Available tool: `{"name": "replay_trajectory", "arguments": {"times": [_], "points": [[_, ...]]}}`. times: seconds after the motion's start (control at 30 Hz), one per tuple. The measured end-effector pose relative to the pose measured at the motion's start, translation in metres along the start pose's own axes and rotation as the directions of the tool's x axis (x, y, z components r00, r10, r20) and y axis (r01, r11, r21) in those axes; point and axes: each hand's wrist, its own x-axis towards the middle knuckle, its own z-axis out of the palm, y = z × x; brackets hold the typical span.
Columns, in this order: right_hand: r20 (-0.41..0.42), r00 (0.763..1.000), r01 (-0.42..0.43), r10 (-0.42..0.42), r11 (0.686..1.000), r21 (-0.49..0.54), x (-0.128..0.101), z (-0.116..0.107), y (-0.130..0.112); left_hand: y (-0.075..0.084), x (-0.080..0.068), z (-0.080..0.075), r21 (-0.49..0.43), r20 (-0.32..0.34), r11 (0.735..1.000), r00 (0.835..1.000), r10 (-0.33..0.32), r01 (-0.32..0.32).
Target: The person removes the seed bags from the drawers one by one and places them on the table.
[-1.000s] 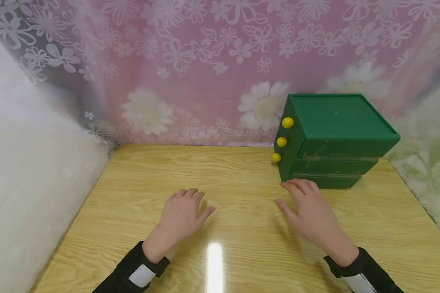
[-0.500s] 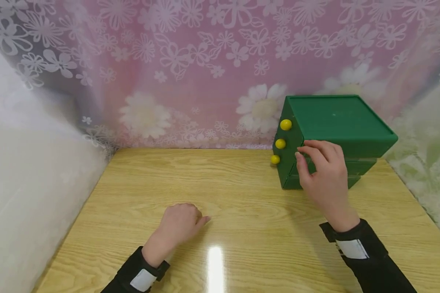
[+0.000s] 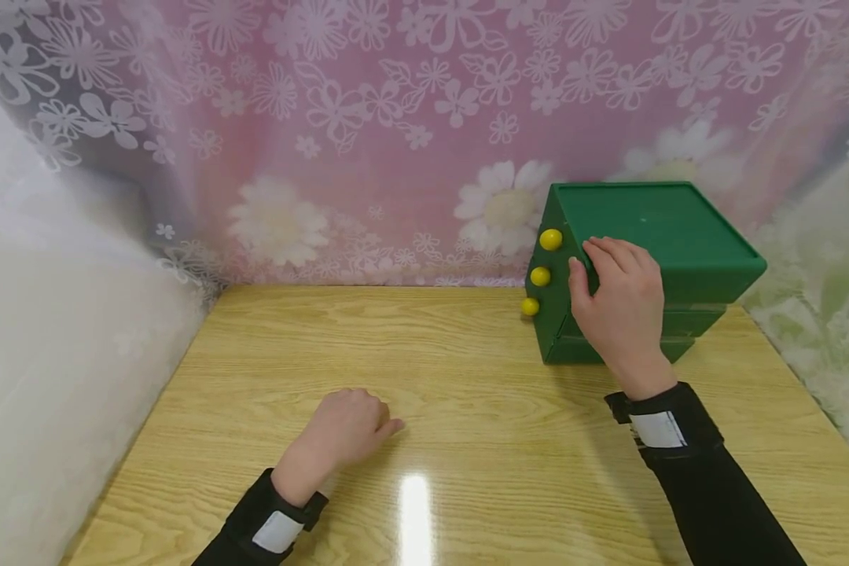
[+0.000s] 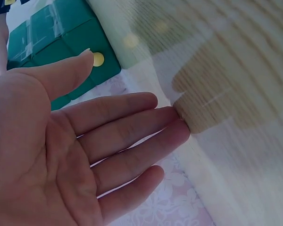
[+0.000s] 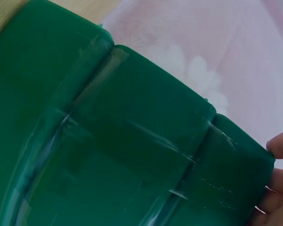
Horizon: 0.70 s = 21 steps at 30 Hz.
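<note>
Clearly we had our right hand (image 3: 619, 306) up on the green drawer box (image 3: 668, 236), which stood near the table's (image 3: 467, 377) far right corner, close against the flowered curtain (image 3: 368, 134). Our fingers curled over the box's top front corner and our thumb lay against its side, so we were gripping the box itself rather than any of its knobs. In the right wrist view only the fingertips (image 5: 279, 146) showed, hooked over the box's edge (image 5: 254, 155), with strips of clear tape running along the seams of the side wall. Our judgement was that we held it there to steady the box, since it looked light enough to slide on the glossy wood.

The three yellow knobs (image 3: 541, 275) sat in a column on the face turned toward the table's left edge, one per drawer, and all three drawers were pushed in flush. None was touched.

Our left hand (image 3: 347, 432) rested idle on the table toward the near edge, well apart from the box, holding nothing. From the head it seemed loosely curled, yet the left wrist view showed the fingers (image 4: 118, 136) lying nearly straight and relaxed, palm open.
</note>
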Motion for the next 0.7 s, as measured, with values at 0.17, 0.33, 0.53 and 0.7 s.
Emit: {"name": "replay_trajectory", "arguments": {"times": [0.17,0.33,0.53,0.7], "points": [[-0.017,1.000,-0.018,0.018,1.000,0.004,-0.003,0.003,0.000,0.002,0.002,0.000,0.000,0.005,1.000,1.000,0.001,-0.001],[-0.049,0.998,-0.033,0.034,0.999,0.036,-0.007,0.003,-0.004,0.002,0.000,0.000,0.007,0.003,1.000,1.000,0.002,-0.002],[-0.106,0.994,-0.026,0.037,0.995,0.095,-0.016,0.003,-0.010,0.002,0.001,0.000,0.010,-0.015,1.000,1.000,0.019,-0.019],[-0.154,0.988,-0.004,0.028,0.988,0.155,-0.024,0.003,-0.014,0.003,0.002,0.001,0.020,-0.040,1.000,0.999,0.017,-0.016]]}}
